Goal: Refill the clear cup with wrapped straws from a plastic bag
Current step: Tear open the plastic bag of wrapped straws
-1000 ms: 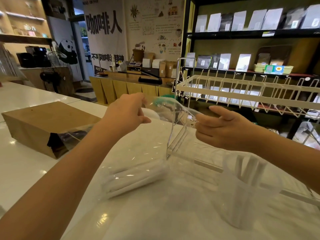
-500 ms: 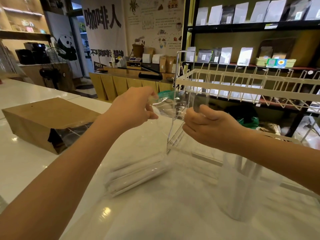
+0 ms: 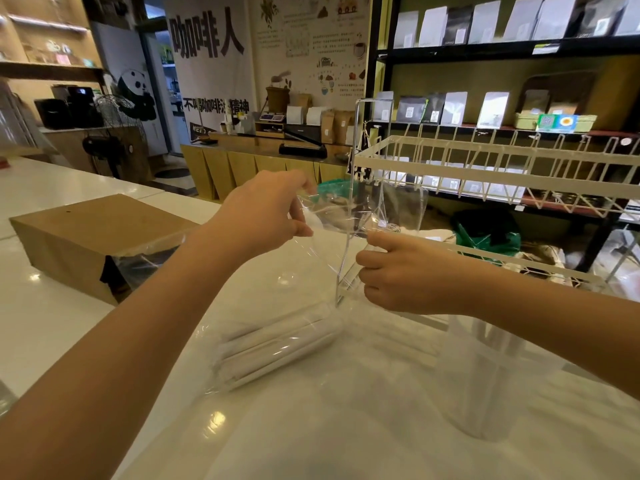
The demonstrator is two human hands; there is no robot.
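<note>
- Both our hands have drawn closer together since a moment ago, lifting the mouth of the plastic bag point(image 3: 349, 220).
- Our left hand point(image 3: 266, 213) pinches one edge of the film; our right hand point(image 3: 405, 271) pinches the other.
- We judge the bag nearly open.
- Wrapped straws point(image 3: 280, 348) lie inside the bag on the white counter point(image 3: 52, 327); the clear cup point(image 3: 485, 375) stands just right, a few straws in it.

Dim café: black shelving point(image 3: 502, 50), white counter point(image 3: 52, 327), poster wall point(image 3: 311, 46).
</note>
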